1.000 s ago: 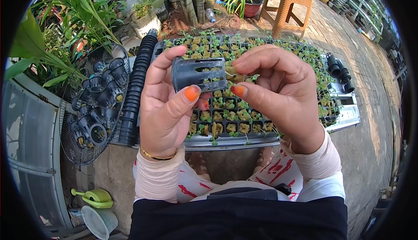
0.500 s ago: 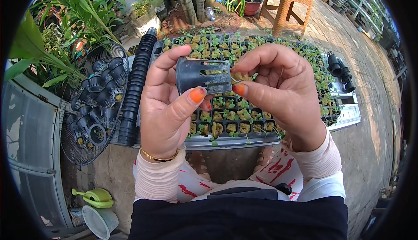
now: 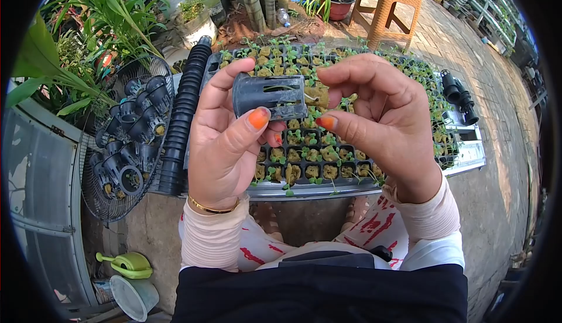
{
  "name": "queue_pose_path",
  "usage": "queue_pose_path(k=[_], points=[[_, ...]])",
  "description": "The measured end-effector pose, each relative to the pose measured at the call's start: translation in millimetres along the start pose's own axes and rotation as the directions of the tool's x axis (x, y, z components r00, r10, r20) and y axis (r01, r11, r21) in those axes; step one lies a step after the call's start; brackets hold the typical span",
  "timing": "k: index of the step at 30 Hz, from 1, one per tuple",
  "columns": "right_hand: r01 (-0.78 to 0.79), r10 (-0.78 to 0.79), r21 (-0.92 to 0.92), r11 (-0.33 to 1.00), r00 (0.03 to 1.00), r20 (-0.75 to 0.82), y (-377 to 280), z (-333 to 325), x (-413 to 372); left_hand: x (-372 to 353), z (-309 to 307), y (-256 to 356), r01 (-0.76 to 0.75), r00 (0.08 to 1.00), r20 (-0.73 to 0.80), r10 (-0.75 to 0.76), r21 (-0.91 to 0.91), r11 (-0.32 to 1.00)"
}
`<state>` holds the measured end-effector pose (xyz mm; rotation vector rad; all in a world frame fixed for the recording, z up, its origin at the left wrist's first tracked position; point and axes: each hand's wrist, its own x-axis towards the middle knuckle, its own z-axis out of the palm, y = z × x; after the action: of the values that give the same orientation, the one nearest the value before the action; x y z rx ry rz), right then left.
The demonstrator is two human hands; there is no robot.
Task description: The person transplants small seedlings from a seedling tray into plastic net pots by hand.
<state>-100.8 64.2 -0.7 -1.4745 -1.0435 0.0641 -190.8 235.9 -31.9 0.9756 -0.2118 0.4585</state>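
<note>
My left hand [image 3: 219,141] is closed round a black slotted net pot [image 3: 266,96], held sideways above the seedling tray, its slotted end pointing right. At that end a yellowish-brown growing plug [image 3: 317,96] with a pale thread-like stem or root shows, partly inside the pot. My right hand [image 3: 380,112] is just beside the plug, thumb and forefinger spread apart around it; the other fingers are curled and partly hidden. Below both hands lies the black seedling tray [image 3: 301,173], its cells filled with similar plugs and small green seedlings.
A long stack of black net pots [image 3: 182,124] lies along the tray's left side. Further left, a wire basket [image 3: 88,188] holds several net pots. More black pots [image 3: 459,97] lie at right. A woven-look stool [image 3: 389,7] stands behind; a green watering can [image 3: 130,264] is on the ground.
My right thumb and forefinger have parted from the pot's slotted end, and the plug there is now more visible. My left hand and the net pot have shifted slightly left.
</note>
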Motion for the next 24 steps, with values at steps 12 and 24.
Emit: queue_pose_path(k=[12,24], points=[[0.083,-0.097,-0.094,0.992,0.984,-0.149,3.7,13.3,3.4,-0.8,1.3,1.2,-0.005,1.0,0.015,0.004,0.059,0.998],[-0.05,0.05,-0.001,0.999,0.989,-0.138,5.3,16.2,2.2,-1.7,3.7,2.2,-0.036,0.999,-0.018,0.038,0.116,0.993]])
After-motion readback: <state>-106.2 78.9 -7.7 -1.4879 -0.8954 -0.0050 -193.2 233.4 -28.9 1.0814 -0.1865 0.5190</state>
